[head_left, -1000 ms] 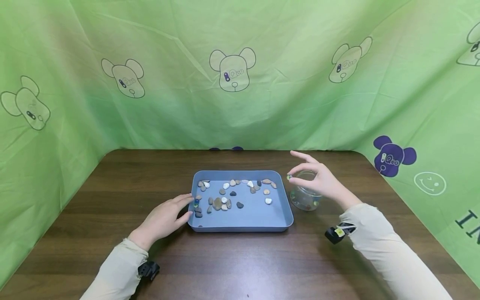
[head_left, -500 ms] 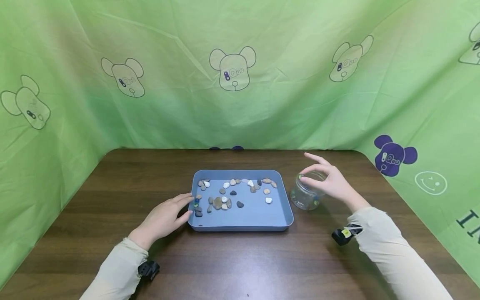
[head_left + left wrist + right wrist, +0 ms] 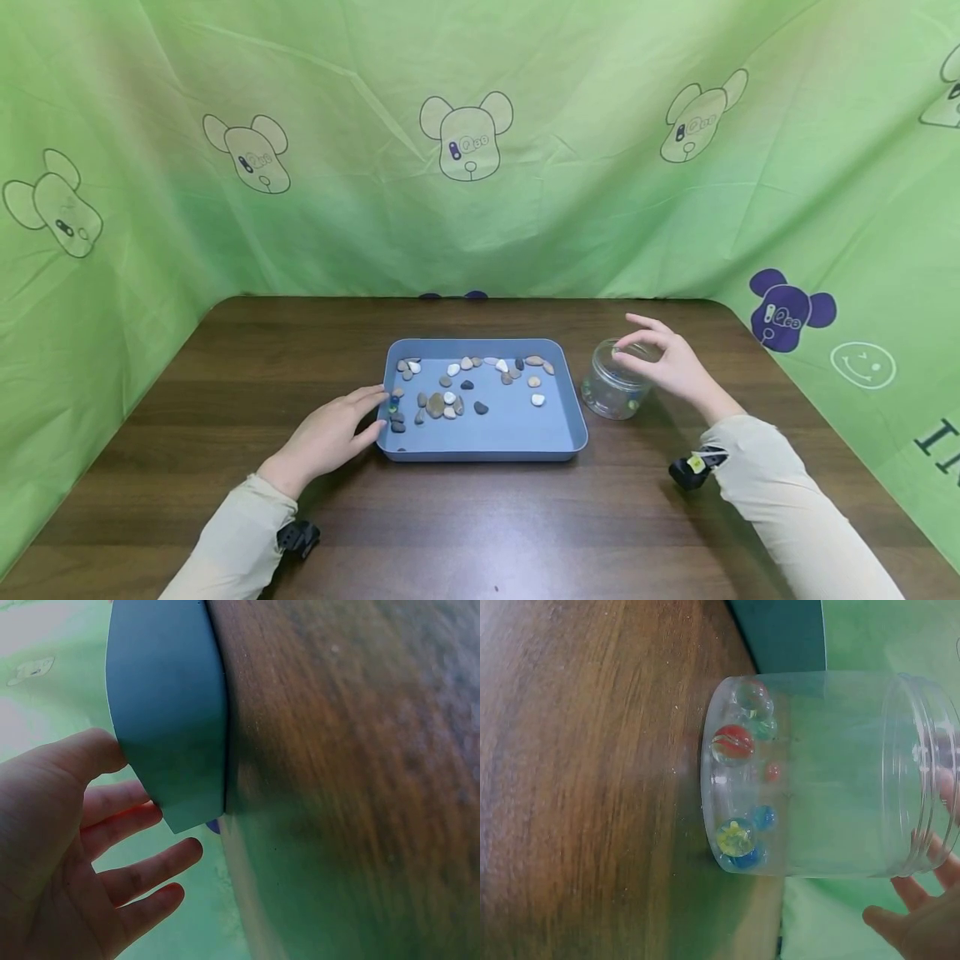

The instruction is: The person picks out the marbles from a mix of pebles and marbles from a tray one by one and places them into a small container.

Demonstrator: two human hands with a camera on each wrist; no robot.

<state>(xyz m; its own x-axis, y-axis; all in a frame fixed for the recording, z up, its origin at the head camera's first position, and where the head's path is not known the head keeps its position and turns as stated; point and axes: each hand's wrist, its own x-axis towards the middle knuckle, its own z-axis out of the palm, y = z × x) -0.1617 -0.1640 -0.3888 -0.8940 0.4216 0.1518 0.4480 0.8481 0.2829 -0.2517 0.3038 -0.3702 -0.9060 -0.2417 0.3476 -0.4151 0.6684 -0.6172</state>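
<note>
My right hand [image 3: 675, 371] is over the mouth of a clear jar [image 3: 609, 393], pinching a small greenish marble [image 3: 616, 351] between thumb and index finger. The other fingers are raised. Inside the jar, the right wrist view shows several glass marbles at the bottom, among them a red one [image 3: 733, 742] and a yellow one [image 3: 736, 837]. On the left, my left hand [image 3: 330, 435] touches the left rim of a blue-grey tray [image 3: 517, 435] with thumb and fingertips, fingers spread and relaxed. Two marbles [image 3: 394, 403], blue and green, lie inside by that rim.
Pebbles in grey, tan and white lie about the tray, including a large brown pebble [image 3: 436, 406] and a dark one [image 3: 481, 408]. The tray and jar stand side by side on a dark wooden table [image 3: 480, 525]. A green printed curtain [image 3: 337, 217] surrounds the back and sides.
My right hand has moved rightward with the marble, from beside the jar to over its mouth. My left hand has stayed at the tray rim.
</note>
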